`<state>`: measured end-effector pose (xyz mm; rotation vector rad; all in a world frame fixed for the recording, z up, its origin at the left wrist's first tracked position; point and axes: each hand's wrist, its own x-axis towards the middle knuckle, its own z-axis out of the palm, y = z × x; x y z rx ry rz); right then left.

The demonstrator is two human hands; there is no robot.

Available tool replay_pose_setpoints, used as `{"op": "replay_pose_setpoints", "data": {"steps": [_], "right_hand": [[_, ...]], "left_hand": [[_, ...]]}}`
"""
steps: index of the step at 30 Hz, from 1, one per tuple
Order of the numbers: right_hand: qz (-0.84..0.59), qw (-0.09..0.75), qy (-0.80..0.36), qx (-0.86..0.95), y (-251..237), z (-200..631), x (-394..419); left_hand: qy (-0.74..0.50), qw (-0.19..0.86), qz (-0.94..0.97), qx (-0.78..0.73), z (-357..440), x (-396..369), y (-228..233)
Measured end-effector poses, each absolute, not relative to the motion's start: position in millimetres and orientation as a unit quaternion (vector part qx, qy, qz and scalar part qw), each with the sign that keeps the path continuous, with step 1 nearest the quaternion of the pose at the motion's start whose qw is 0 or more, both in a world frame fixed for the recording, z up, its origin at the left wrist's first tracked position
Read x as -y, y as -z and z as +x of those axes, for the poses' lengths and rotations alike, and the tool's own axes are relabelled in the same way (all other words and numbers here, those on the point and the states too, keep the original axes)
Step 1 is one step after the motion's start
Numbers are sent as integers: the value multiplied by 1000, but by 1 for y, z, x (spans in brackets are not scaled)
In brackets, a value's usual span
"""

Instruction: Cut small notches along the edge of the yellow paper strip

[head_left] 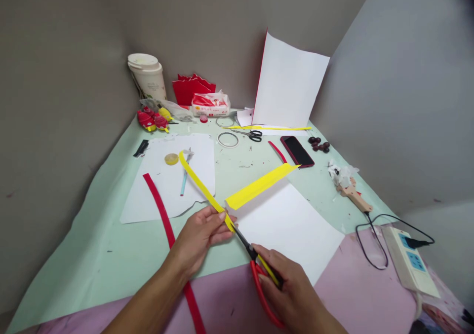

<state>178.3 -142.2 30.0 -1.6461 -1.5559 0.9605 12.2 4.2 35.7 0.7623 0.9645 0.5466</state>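
Red-and-white soft pack (211, 106), far centre, carries printed characters, too small to read. Cream lidded tumbler (150, 80), far left, has small dark print, also unreadable.

Narrow yellow strip (199, 182): long, flat, bright, slightly bowed. It slants from the hands at near centre out toward the far left, its far end above the torn-edged white sheet (140, 203). Its near end meets the blades of the red-handled scissors (253, 255); can't tell if the blades are fully closed.

Left hand (202, 233): comes in from near left, thumb on top, fingers curled below, pinching the narrow yellow strip close to the blades. Right hand (289, 279): comes from near right, fingers wrapped round the scissor handles, blades angled far and left. Both hands closed on their items, just beside each other.

Red strip (161, 208) passes beneath the left forearm to the near edge. Wider yellow strip (262, 186) runs along the far left side of the plain white sheet (296, 225), right of the hands. Far beyond: black-handled scissors (252, 135), smartphone (297, 151) to their right. Power strip (410, 260) near right, black plug (416, 243) inserted.
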Motion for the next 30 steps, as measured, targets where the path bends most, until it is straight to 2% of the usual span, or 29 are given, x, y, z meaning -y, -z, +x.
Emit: {"op": "replay_pose_setpoints", "data": {"steps": [30], "right_hand": [[-640,333,-339,603,-18,177,141]], "left_hand": [[-267,789,336,-440,13,-2,-35]]}}
